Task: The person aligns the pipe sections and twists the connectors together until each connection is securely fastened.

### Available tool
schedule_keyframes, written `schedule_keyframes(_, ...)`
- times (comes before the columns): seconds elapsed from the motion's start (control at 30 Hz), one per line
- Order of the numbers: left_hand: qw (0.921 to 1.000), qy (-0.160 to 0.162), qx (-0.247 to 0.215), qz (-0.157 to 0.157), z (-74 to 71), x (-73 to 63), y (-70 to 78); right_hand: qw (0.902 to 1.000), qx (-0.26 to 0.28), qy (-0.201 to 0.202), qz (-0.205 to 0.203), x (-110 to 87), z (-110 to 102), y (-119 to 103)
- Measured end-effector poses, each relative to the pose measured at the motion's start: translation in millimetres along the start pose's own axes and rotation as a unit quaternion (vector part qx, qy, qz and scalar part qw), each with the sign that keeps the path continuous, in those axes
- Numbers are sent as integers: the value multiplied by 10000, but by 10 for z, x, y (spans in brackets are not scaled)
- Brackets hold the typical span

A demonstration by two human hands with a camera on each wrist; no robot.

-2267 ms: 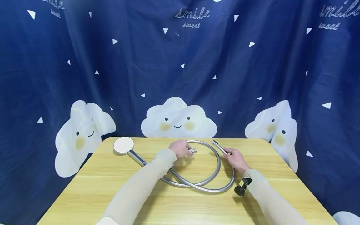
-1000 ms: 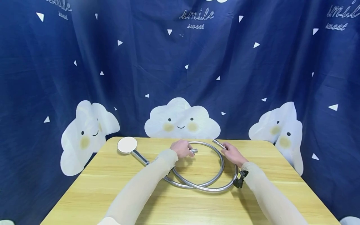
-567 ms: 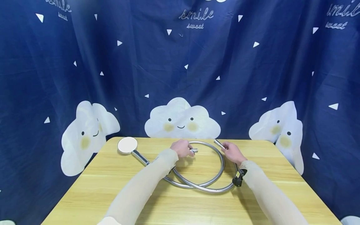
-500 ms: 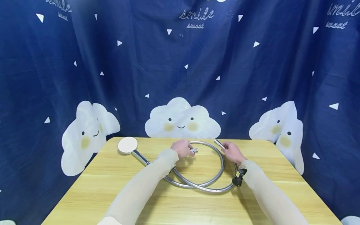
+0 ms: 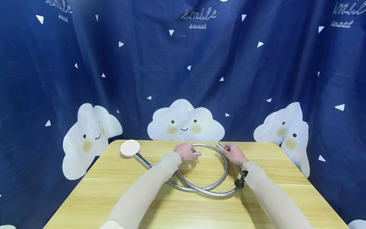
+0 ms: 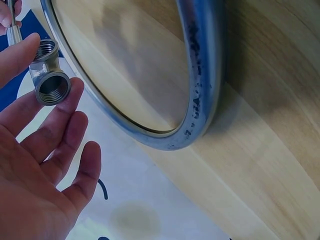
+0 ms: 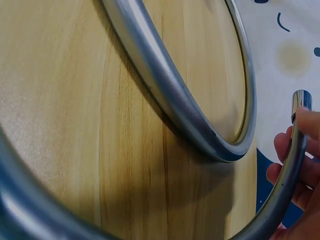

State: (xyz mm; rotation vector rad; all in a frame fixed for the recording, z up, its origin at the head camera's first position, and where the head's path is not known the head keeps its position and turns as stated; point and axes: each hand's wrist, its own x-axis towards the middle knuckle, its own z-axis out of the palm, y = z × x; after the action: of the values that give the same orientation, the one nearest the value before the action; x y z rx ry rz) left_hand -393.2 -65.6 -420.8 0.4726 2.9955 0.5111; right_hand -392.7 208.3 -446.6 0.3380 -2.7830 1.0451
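Between thumb and fingers of the left hand (image 5: 184, 151), a small silver metal pipe fitting (image 6: 49, 74) sits pinched; only the left wrist view shows its 2 threaded openings. The head view has it pointing toward the right hand (image 5: 235, 154), which pinches the chrome cylindrical end (image 7: 302, 101) of a looped grey metal hose (image 5: 215, 194). That end's long axis slants forward, toward the left hand's side.

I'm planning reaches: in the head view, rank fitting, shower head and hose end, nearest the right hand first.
1. Hose end: in the right hand.
2. Fitting: further left, in the left hand.
3. Shower head: farthest, beyond the left hand.
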Motion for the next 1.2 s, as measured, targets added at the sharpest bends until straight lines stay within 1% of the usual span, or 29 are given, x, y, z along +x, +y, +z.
schedule_keyframes(0.13, 10000, 6, 26, 12, 4, -2, -1, 10000, 29, -48, -9, 10, -4, -17)
schedule_keyframes(0.37, 10000, -26, 22, -48, -11, -26, 21, 9989, 31, -51, -476, 15, 22, -64)
schedule_keyframes(0.57, 10000, 32, 54, 2, -27, -52, 50, 9978, -70, -51, -651, 12, 61, -131)
schedule_keyframes(0.7, 10000, 46, 35, 21, -16, -34, 50, 9964, -310, -63, -792, 12, 100, -167)
schedule_keyframes(0.87, 9999, 101, 47, 42, -8, -10, 56, 9942, -627, -138, -862, 26, 144, -189)
schedule_keyframes(1.2, 9999, 108, 79, 83, -51, -52, 95, 9867, -1018, -214, -1248, 11, 195, -256)
